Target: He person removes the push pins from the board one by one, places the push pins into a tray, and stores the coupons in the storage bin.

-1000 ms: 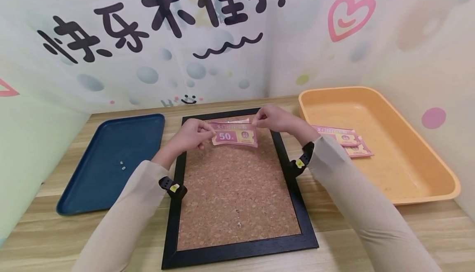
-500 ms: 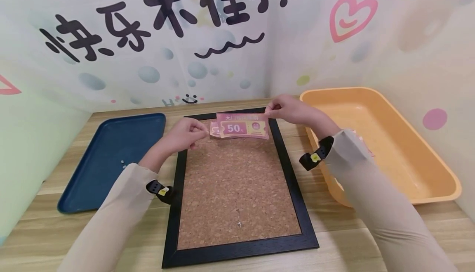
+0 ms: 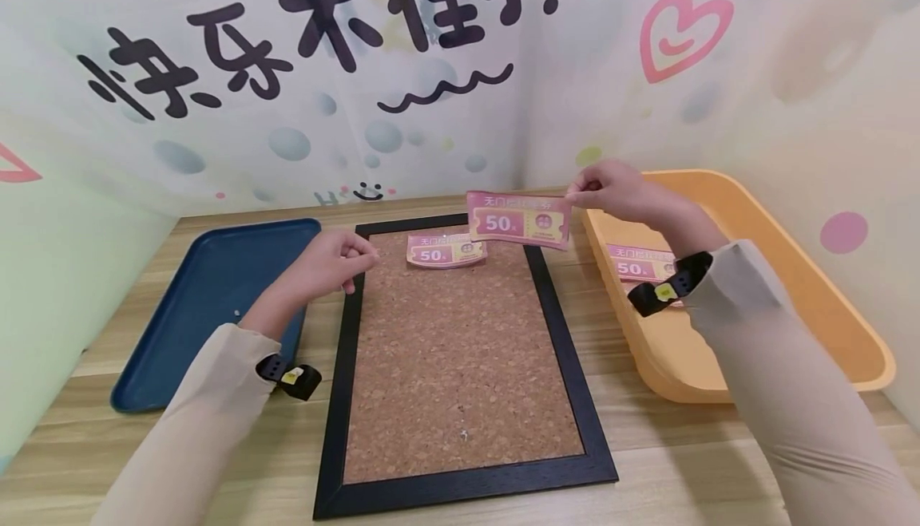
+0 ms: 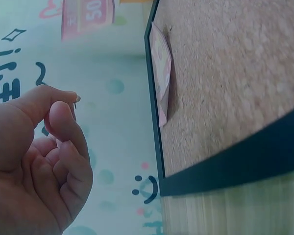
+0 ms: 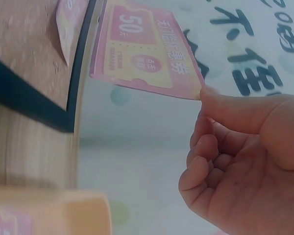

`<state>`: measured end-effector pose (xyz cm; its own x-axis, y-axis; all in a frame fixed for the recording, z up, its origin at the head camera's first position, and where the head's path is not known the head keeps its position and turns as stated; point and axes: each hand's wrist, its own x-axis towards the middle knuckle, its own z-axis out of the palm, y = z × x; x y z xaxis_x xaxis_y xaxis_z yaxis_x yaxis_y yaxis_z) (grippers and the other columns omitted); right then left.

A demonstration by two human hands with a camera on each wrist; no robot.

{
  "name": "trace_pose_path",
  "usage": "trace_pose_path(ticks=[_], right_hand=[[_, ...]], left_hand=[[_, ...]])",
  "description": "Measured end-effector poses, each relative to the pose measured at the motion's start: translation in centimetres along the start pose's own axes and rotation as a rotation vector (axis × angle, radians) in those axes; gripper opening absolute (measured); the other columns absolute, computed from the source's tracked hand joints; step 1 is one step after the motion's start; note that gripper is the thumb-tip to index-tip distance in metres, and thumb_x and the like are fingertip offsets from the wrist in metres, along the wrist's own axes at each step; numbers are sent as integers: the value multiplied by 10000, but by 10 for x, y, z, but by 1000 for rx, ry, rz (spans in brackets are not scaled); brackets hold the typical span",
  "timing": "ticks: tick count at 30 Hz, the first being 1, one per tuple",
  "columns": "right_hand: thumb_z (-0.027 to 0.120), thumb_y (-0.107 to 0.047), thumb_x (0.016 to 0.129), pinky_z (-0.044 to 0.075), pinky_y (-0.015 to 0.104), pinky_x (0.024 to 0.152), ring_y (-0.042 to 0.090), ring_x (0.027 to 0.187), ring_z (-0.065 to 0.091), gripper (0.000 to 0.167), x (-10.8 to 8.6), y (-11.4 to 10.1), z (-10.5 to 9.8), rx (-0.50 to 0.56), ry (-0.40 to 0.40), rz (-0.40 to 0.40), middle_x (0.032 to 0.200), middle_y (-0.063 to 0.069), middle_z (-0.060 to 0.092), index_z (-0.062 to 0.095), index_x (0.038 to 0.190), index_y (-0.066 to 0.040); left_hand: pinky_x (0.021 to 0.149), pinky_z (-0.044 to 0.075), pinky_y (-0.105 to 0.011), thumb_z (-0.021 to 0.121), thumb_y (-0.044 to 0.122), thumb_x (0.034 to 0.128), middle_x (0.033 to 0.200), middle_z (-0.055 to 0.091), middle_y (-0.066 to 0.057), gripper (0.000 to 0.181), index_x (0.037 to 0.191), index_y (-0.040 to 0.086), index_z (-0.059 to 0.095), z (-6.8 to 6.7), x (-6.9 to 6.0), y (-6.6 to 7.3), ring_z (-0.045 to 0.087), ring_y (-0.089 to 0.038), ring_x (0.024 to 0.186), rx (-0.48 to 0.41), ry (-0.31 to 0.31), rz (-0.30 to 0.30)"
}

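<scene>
My right hand [image 3: 611, 191] pinches the upper right corner of a pink and yellow coupon [image 3: 517, 221], which hangs above the far right of the black-framed cork board [image 3: 460, 350]. In the right wrist view this coupon [image 5: 142, 54] is gripped between thumb and forefinger at one corner. A second coupon [image 3: 446, 253] lies against the board's far end, slightly curled. My left hand [image 3: 323, 263] is just off the board's far left edge, fingers curled. In the left wrist view its thumb and forefinger pinch a small pin [image 4: 75, 105], mostly hidden; only a thin dark point shows.
A yellow-orange tub [image 3: 776, 334] at the right holds more coupons [image 3: 640, 263], partly covered by my right wrist. A dark blue tray [image 3: 187, 334] at the left carries a tiny pale piece [image 3: 237, 313]. A printed cloth wall [image 3: 446, 143] rises behind the table.
The right hand has carried its coupon up and right, off the coupon on the board, which is now uncovered. The left hand has let go of the coupon and drawn back left.
</scene>
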<state>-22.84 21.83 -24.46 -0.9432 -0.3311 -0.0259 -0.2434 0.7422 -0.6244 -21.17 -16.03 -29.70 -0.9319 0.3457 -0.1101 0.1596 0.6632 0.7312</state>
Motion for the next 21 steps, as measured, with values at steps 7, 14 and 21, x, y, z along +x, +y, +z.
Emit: trace_pose_path(ticks=[7, 14, 21], right_hand=[[516, -179, 938, 349, 364, 685, 254, 805, 409, 239, -13, 19, -20, -7, 27, 65, 877, 124, 487, 548, 992, 51], [505, -223, 945, 365, 353, 675, 257, 803, 410, 270, -29, 40, -40, -66, 50, 97, 875, 124, 485, 535, 995, 40], [509, -251, 941, 379, 292, 636, 246, 762, 425, 311, -44, 58, -56, -84, 73, 130, 834, 110, 489, 535, 1000, 54]], left_hand=[[563, 428, -332, 529, 148, 922, 669, 573, -60, 245, 1037, -60, 588, -8, -7, -12, 549, -222, 509, 13, 16, -23], [507, 410, -310, 535, 149, 925, 531, 489, -11, 271, 1055, -85, 576, -15, -15, -26, 529, -218, 487, 20, 28, -42], [556, 449, -303, 536, 184, 931, 523, 468, 7, 339, 1108, -104, 552, -24, -22, -33, 504, -166, 462, 9, 32, -61]])
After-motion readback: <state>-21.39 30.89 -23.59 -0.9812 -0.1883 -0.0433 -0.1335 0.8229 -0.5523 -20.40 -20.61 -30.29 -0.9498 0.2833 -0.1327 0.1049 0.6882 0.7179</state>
